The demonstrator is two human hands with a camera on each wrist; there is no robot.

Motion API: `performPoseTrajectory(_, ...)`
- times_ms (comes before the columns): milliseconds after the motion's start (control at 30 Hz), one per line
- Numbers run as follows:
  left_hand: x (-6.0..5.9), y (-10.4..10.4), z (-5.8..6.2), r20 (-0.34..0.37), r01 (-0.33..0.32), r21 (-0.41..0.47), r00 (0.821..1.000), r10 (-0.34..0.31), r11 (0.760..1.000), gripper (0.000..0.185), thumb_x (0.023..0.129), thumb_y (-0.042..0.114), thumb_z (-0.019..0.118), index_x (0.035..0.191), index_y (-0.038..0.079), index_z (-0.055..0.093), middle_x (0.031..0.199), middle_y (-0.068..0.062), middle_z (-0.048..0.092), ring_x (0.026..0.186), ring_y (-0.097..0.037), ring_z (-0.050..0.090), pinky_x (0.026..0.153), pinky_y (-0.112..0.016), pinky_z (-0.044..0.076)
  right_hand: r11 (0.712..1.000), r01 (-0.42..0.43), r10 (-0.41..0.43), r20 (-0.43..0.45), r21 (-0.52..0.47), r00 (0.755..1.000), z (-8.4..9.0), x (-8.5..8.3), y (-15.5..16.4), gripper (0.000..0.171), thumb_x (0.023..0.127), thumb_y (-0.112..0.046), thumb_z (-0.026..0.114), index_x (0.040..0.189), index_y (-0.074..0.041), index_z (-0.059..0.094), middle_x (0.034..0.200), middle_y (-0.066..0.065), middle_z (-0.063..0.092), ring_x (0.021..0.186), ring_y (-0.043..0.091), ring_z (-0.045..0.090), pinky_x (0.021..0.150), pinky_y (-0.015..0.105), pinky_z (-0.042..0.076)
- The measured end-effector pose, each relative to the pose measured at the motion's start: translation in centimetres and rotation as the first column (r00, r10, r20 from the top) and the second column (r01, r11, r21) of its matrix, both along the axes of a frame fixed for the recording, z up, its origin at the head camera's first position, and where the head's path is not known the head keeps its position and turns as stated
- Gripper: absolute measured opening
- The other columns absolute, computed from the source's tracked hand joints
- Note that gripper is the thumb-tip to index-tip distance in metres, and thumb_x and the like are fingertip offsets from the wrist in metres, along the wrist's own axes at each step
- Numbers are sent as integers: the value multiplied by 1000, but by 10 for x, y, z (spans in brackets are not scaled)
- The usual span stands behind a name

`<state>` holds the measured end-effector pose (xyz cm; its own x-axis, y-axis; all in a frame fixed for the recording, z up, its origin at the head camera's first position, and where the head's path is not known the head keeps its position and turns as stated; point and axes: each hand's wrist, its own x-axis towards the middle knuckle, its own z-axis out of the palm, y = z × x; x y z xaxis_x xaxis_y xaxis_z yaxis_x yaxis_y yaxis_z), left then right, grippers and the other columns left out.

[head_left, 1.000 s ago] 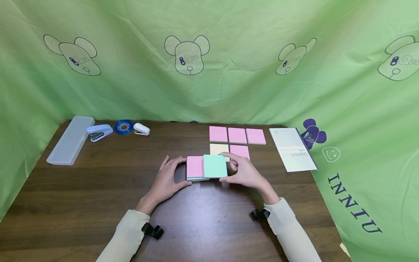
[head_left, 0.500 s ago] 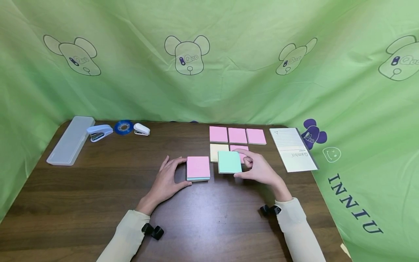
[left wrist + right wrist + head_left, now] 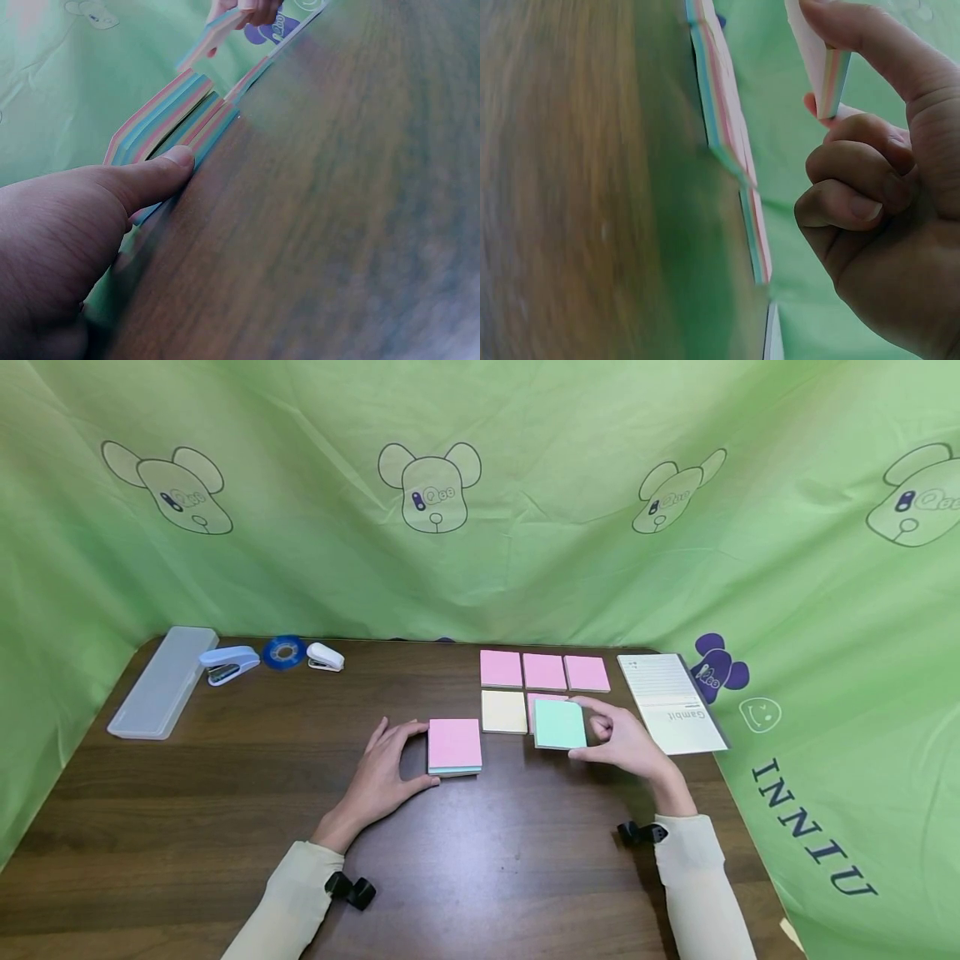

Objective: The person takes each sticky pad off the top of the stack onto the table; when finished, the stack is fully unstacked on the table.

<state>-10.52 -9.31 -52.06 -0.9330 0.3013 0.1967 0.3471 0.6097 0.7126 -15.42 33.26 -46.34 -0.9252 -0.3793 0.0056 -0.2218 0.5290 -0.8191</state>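
In the head view, my left hand point(image 3: 378, 777) holds a stack of sticky note pads point(image 3: 454, 743) on the table, thumb at the near edge and fingers at the far side. The top sheet is pink. Striped layers and a dark gap between pads show in the stack point(image 3: 169, 120) from the left wrist. My right hand point(image 3: 622, 742) pinches a green-topped sticky note pad point(image 3: 558, 724) between thumb and index finger. That pad is raised and partly covers a pink pad point(image 3: 546, 697) behind it. Seen from the right wrist, the other fingers point(image 3: 855, 169) are curled in.
Three pink pads point(image 3: 543, 672) form a back row, with a cream pad point(image 3: 504, 712) in front. A notepad point(image 3: 670, 703) lies at the right. Back left are a translucent case point(image 3: 161, 683), a blue stapler point(image 3: 228, 664), blue tape point(image 3: 283, 652) and a white stapler point(image 3: 326, 657).
My right hand has carried the green-topped pad off the stack to the right, uncovering the stack's pink top and then the cream pad. My left hand has stayed in place.
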Motion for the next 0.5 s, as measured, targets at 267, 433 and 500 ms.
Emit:
performPoseTrajectory(267, 0, 0, 0, 2, -3, -1, 1000, 3, 1000, 89, 81, 22, 102, 155, 4, 56, 155, -16, 64, 152, -37, 54, 140, -58, 11, 999, 53, -53, 54, 3, 997, -7, -3, 24, 81, 84, -5, 96, 156, -4, 58, 74, -7, 24, 66, 8, 26, 67, 26, 31)
performPoseTrajectory(433, 0, 0, 1, 5, -2, 1, 1000, 2, 1000, 89, 81, 22, 102, 155, 3, 56, 156, -16, 63, 152, -37, 54, 140, -57, 11, 997, 78, -78, 82, 3, 994, -10, -4, 39, 86, 85, -5, 95, 160, -1, 53, 73, -7, 24, 66, 7, 26, 62, 29, 29)
performPoseTrajectory(500, 0, 0, 1, 6, -3, 1, 1000, 3, 1000, 89, 81, 22, 102, 155, 4, 56, 156, -17, 63, 152, -37, 54, 140, -57, 11, 996, 84, -85, 89, 9, 992, -10, -5, 44, 87, 86, -4, 95, 161, 0, 51, 73, -7, 24, 65, 7, 26, 61, 29, 28)
